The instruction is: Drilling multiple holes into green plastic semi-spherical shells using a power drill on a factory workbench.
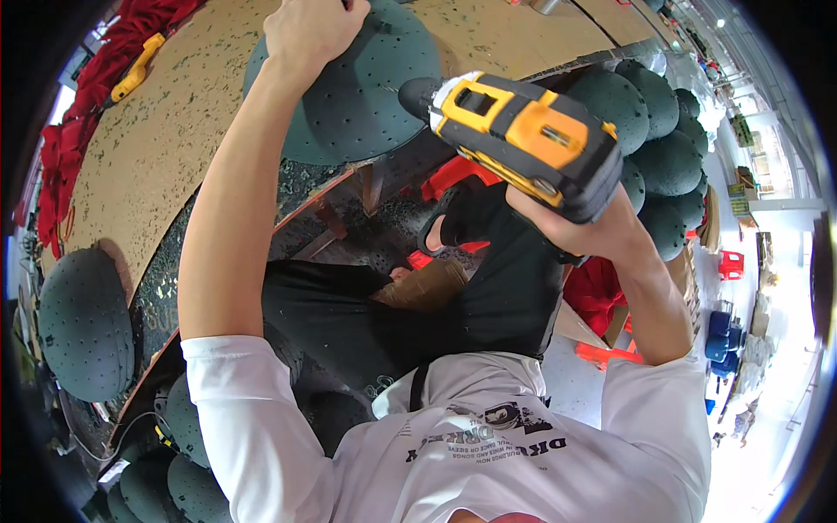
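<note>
Many holes already dot the green dome [357, 96]; left hand [309, 30] presses it, right hand [580, 222] clenches the drill [523, 139] close beside it, drilling seemingly unfinished.

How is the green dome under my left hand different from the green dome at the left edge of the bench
The dome under the left hand sits at the top, the hand pressing on it and the yellow drill in the right hand pointing at it. The dome at the left edge lies untouched, away from both hands. Both are dark green, rounded and dotted with small holes.
</note>
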The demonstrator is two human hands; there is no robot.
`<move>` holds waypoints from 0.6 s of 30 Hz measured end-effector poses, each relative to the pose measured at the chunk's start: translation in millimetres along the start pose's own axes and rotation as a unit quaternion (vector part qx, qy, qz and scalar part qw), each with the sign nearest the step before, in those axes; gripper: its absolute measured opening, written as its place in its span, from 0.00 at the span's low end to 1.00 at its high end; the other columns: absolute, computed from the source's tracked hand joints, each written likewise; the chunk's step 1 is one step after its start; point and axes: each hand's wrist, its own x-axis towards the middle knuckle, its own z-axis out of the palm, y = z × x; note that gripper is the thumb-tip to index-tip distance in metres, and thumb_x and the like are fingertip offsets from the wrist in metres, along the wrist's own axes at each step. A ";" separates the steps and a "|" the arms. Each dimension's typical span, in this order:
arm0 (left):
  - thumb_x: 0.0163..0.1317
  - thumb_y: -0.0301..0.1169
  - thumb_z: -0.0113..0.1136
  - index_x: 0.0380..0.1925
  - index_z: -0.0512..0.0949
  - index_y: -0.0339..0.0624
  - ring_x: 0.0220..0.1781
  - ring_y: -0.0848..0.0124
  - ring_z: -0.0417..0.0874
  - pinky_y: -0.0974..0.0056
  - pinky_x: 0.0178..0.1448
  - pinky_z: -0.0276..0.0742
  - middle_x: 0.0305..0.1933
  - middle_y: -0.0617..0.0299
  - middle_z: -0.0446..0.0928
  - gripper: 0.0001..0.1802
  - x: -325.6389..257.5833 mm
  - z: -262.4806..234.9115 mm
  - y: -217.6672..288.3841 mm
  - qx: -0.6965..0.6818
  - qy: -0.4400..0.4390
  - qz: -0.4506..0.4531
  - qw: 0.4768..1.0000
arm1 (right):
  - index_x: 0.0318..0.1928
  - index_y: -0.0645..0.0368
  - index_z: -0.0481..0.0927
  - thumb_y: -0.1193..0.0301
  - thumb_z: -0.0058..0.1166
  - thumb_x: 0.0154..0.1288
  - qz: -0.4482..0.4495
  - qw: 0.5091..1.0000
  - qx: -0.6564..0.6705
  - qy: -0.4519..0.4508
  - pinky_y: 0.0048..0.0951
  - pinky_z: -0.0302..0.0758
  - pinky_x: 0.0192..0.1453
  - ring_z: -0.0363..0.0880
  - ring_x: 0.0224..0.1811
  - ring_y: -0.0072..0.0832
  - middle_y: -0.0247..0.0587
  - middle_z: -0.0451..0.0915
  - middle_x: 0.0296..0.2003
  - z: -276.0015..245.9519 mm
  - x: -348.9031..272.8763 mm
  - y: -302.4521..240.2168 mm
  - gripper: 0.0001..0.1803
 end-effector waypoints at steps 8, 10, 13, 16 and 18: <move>0.69 0.49 0.51 0.40 0.80 0.45 0.50 0.52 0.82 0.49 0.51 0.79 0.41 0.54 0.82 0.20 4.1 26.6 -14.4 0.037 0.083 0.053 0.994 | 0.44 0.63 0.82 0.81 0.58 0.61 0.154 0.941 0.297 0.051 0.24 0.78 0.37 0.81 0.32 0.21 0.36 0.84 0.36 -9.9 -88.2 11.3 0.10; 0.67 0.51 0.53 0.46 0.80 0.46 0.53 0.55 0.82 0.47 0.53 0.79 0.46 0.55 0.82 0.22 4.4 25.3 -13.5 0.062 0.051 0.031 0.996 | 0.51 0.64 0.79 0.83 0.57 0.62 0.262 0.871 0.400 0.112 0.24 0.78 0.38 0.81 0.33 0.19 0.37 0.84 0.43 2.1 -111.5 21.5 0.16; 0.67 0.49 0.57 0.48 0.81 0.49 0.62 0.56 0.78 0.47 0.64 0.74 0.58 0.58 0.79 0.19 2.5 15.3 0.9 0.240 0.097 0.002 0.966 | 0.54 0.67 0.76 0.85 0.52 0.60 0.272 0.840 0.429 0.191 0.22 0.77 0.35 0.76 0.29 0.18 0.48 0.83 0.52 28.0 -139.1 43.3 0.19; 0.71 0.47 0.49 0.48 0.83 0.35 0.60 0.48 0.77 0.44 0.65 0.68 0.51 0.42 0.80 0.25 -2.8 1.1 19.6 0.285 0.070 0.019 0.956 | 0.54 0.67 0.76 0.87 0.50 0.57 0.324 0.819 0.433 0.193 0.22 0.76 0.35 0.76 0.29 0.18 0.52 0.82 0.53 45.4 -162.5 62.4 0.22; 0.72 0.49 0.47 0.48 0.83 0.35 0.62 0.48 0.76 0.43 0.67 0.66 0.54 0.42 0.79 0.27 6.4 -10.0 26.2 0.279 -0.017 0.010 0.960 | 0.58 0.65 0.74 0.86 0.52 0.58 0.344 0.781 0.478 0.209 0.22 0.77 0.37 0.78 0.31 0.18 0.51 0.82 0.53 55.5 -176.8 66.7 0.24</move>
